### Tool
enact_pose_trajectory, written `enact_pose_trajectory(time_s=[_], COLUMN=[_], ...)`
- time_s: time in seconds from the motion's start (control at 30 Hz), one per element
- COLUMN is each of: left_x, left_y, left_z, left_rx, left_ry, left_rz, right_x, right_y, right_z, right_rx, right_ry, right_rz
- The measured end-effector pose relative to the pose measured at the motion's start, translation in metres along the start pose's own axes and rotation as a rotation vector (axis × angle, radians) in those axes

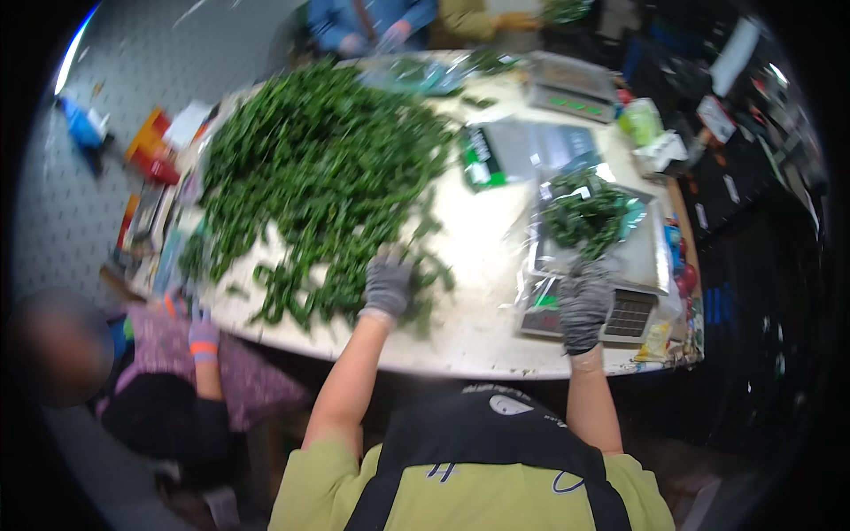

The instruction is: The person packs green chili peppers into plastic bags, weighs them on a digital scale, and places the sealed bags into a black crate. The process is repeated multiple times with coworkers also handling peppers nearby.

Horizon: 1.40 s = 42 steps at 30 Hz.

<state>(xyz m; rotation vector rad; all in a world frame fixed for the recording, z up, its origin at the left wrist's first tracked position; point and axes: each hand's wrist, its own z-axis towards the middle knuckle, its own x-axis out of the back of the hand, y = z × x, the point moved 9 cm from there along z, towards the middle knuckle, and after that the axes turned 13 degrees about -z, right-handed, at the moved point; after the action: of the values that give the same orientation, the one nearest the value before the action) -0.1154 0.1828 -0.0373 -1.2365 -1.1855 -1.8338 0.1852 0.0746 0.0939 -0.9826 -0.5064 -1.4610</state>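
Note:
A large heap of leafy green stems [319,159] covers the left and middle of the white table [475,245]. My left hand [388,284], in a grey knit glove, rests at the heap's near right edge among loose stems; whether its fingers grip any is unclear. On the right, my gloved right hand [586,302] is over the near part of a digital scale [631,315], at the base of a bunch of greens [584,216] in or on clear plastic film. Blur hides whether its fingers close on the bunch or the film.
Flat printed plastic bags [491,156] lie beyond the scale. A second scale [571,89] stands at the far right, and a bag with greens [415,72] at the far edge. Co-workers' gloved hands [204,338] are at the left and across the table. Packets [654,342] line the right edge.

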Motion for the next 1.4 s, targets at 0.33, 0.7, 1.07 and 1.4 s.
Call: enact_pose_trajectory(time_s=[0.33, 0.7, 1.07, 1.4], left_x=[-0.001, 0.061, -0.042, -0.096], left_y=[0.003, 0.038, 0.190, 0.252], left_z=[0.032, 0.030, 0.062, 0.153], left_rx=[-0.091, -0.080, 0.163, -0.232], left_ry=[-0.273, 0.015, -0.490, -0.407], left_rz=[0.129, -0.193, -1.386, -1.661], right_x=[-0.050, -0.048, -0.005, 0.023], right_y=[-0.033, -0.030, -0.025, -0.035], right_z=[-0.023, -0.011, 0.004, 0.012], right_rx=[0.015, 0.064, 0.138, 0.285], right_ry=[-0.334, -0.202, -0.018, 0.077], right_rz=[-0.260, -0.243, 0.119, 0.272])
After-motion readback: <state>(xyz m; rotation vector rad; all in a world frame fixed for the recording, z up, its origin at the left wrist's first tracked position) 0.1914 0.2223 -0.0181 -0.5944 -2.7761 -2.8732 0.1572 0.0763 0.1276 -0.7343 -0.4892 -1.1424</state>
